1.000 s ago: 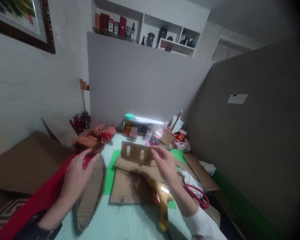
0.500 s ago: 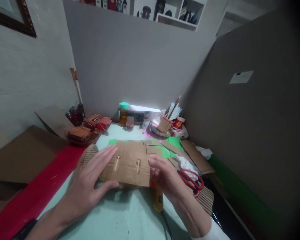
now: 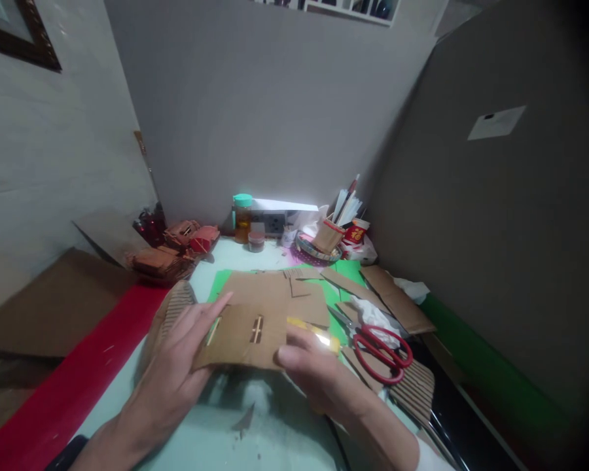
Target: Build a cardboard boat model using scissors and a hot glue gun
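Observation:
A piece of brown cardboard (image 3: 238,333) with two cut-out slots, thin light strips across them, is held tilted above the table. My left hand (image 3: 177,353) grips its left edge, fingers on the far side and thumb underneath. At the right edge, my right hand (image 3: 314,366) pinches the cardboard with its thumb on the near face. Behind the right hand lies a yellow tool (image 3: 326,338), mostly covered by the hand; a black cord (image 3: 337,441) runs beneath. Red-handled scissors (image 3: 383,353) lie to the right of that hand.
A larger cardboard sheet (image 3: 272,288) and green sheets (image 3: 348,269) lie behind the held piece. Cardboard strips (image 3: 397,297) and crumpled white paper (image 3: 373,317) are at right. Brown model cars (image 3: 160,261), a teal-lidded bottle (image 3: 242,219) and a stick holder (image 3: 328,235) stand at the back.
The held cardboard has shifted left and tilted, uncovering more of the sheet behind. My right hand has closed on its right edge. The view has dipped slightly.

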Tool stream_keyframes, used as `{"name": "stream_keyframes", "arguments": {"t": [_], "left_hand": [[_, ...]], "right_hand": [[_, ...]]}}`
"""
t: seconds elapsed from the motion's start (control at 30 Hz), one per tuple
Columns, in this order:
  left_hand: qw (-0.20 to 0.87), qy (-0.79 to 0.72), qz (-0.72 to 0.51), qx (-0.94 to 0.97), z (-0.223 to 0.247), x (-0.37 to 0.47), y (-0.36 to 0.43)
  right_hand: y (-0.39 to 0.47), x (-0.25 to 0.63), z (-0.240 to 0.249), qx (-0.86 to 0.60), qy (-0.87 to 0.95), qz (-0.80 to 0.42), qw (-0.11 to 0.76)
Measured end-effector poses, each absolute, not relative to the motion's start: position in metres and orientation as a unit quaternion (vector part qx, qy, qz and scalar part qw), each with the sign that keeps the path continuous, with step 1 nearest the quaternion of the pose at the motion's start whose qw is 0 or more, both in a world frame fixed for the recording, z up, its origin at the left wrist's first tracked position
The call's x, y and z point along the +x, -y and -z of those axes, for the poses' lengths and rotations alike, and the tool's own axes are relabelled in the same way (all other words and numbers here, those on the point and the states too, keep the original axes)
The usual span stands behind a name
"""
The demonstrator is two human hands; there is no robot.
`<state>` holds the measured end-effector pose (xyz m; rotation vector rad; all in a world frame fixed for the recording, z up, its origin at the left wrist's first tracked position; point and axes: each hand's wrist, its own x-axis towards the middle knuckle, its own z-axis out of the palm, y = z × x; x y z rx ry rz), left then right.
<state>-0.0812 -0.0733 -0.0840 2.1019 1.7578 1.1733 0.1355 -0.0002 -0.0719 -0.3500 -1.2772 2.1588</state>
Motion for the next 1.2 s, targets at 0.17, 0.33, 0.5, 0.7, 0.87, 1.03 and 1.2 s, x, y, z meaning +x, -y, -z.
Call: {"name": "stream_keyframes", "arguments": {"t": [0.17,0.33,0.5,0.7,0.87,1.03,1.2], "left_hand": [[0.07,-0.599,-0.399,0.691,0.081,-0.08,0.075],[0.012,-0.577,-0.402,0.711,0.082,-0.081,0.076],[0.022,-0.58,-0.41,0.704,0.079,-0.076,0.08],[0.124,-0.59,-0.477,0.64,0.073,-0.063,0.086],[0.28,-0.565,-0.531,0.566,0.076,-0.055,0.087],[0.266,-0.595,-0.475,0.591,0.082,-0.056,0.086],[0.201,-0.627,-0.408,0.633,0.084,-0.051,0.087]], "right_hand": [[0.002,0.135,0.079,-0.117,0.498,-0.822,0.25],[0.0,0.139,0.071,-0.149,0.485,-0.81,0.295],[0.0,0.139,0.068,-0.199,0.484,-0.791,0.317],[0.002,0.133,0.084,-0.231,0.507,-0.765,0.323],[0.006,0.131,0.083,-0.249,0.571,-0.711,0.328],[0.006,0.134,0.086,-0.295,0.651,-0.611,0.341],[0.008,0.14,0.093,-0.316,0.724,-0.526,0.317]]}}
